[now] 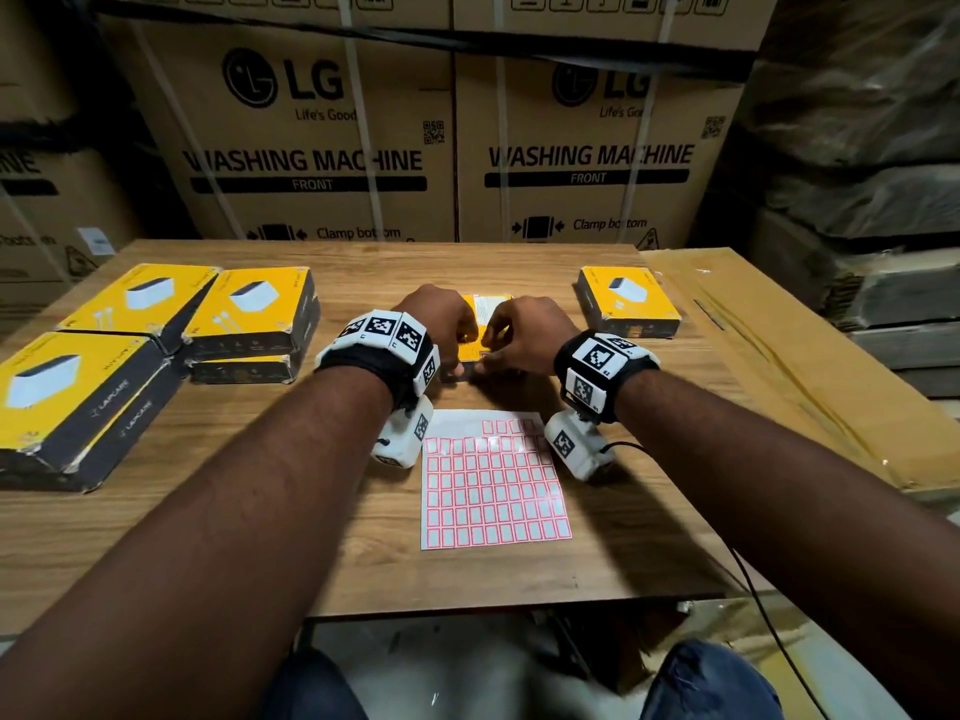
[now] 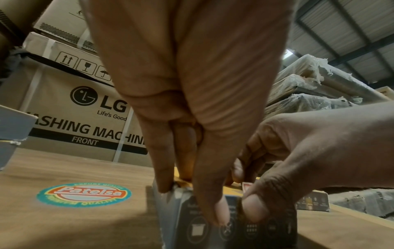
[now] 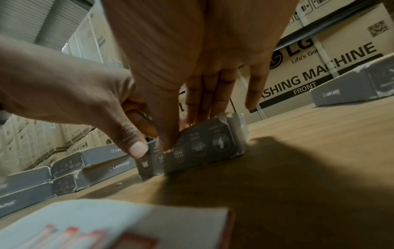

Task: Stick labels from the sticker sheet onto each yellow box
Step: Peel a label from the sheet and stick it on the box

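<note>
Your left hand [image 1: 441, 324] and right hand [image 1: 524, 332] cover most of the yellow box [image 1: 485, 309] between them, so you see only a strip of its top. The label [image 2: 247, 187] under your right thumb shows as a sliver, its print unreadable. Nearest your right wrist, the sticker sheet [image 3: 110, 225] is blurred and cut off by the bottom edge.

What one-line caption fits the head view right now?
Both hands, left and right, work a label onto the middle yellow box beyond the sticker sheet.
</note>
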Demonstrator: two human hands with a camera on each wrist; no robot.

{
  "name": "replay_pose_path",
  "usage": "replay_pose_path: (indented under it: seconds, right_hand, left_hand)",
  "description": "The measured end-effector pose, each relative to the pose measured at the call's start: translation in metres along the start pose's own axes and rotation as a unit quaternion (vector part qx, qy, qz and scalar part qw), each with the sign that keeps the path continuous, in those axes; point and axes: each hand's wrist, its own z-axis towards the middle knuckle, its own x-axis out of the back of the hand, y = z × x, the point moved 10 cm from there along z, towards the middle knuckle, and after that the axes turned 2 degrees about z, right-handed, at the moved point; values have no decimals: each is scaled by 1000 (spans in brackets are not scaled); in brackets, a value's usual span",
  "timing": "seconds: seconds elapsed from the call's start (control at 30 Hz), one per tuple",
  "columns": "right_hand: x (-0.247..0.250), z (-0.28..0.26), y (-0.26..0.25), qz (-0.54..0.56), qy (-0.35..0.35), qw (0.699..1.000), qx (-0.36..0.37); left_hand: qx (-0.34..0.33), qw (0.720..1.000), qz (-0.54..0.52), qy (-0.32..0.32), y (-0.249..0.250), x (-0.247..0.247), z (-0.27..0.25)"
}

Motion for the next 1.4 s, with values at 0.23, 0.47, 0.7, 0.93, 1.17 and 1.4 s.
replay_pose_path:
  seconds: [0.23, 0.47, 0.7, 0.93, 1.17, 1.4]
  right_hand:
    - [1, 1, -8, -69, -23, 996, 43]
    - [4, 13, -9, -91, -65, 993, 32]
    - [3, 24, 5, 21, -111, 994, 5]
    - [-12, 30, 13, 67, -135, 988, -23]
    - [-9, 44, 12, -13, -143, 989, -33]
    - [-14, 35, 12, 47, -183, 982, -27]
  left_hand:
    - [4, 1000, 1, -2, 0, -1, -2]
    - [5, 1000, -12, -2, -1, 0, -2]
    - [-2, 1000, -26, -1, -3, -1, 0]
    - [-2, 1000, -28, 1, -4, -1, 2]
    - [-7, 999, -31, -6, -3, -3, 2]
    - [-9, 1000, -23, -15, -2, -4, 4]
